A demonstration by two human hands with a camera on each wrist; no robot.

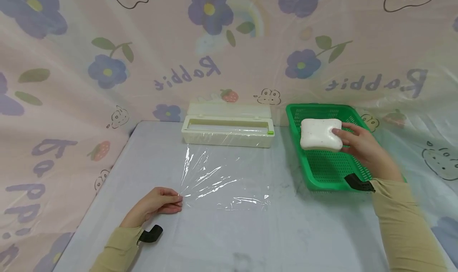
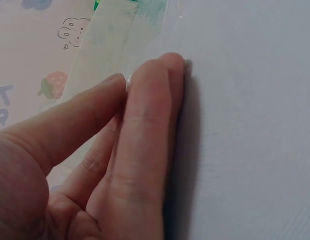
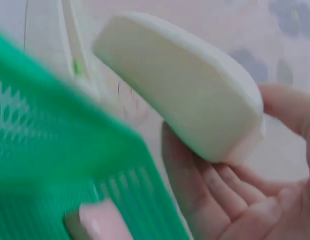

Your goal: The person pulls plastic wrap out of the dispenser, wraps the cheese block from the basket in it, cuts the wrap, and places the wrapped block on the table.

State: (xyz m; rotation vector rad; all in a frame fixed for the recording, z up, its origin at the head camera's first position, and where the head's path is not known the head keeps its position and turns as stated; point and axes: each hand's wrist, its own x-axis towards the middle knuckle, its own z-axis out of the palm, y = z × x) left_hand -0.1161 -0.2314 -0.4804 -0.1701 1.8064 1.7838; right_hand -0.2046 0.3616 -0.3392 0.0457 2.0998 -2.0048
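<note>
My left hand [image 1: 157,204] pinches the near left corner of a clear sheet of cling film [image 1: 222,176] between thumb and fingers. The film stretches, with shiny creases, from a white cling film dispenser box [image 1: 229,138] whose lid stands raised. In the left wrist view, the fingertips [image 2: 150,75] are close over the white tabletop. My right hand [image 1: 361,144] grips a white, pillow-shaped block [image 1: 320,135] with faint dark specks by its right end, thumb on one face and fingers beneath. The block is held over a green plastic basket [image 1: 311,184].
A pink and brown thing [image 3: 102,220] lies in the basket, seen in the right wrist view. A small green slider [image 1: 270,133] sits at the dispenser's right end. Behind the table [image 1: 229,240] hangs a printed curtain [image 1: 247,57] with flowers and lettering.
</note>
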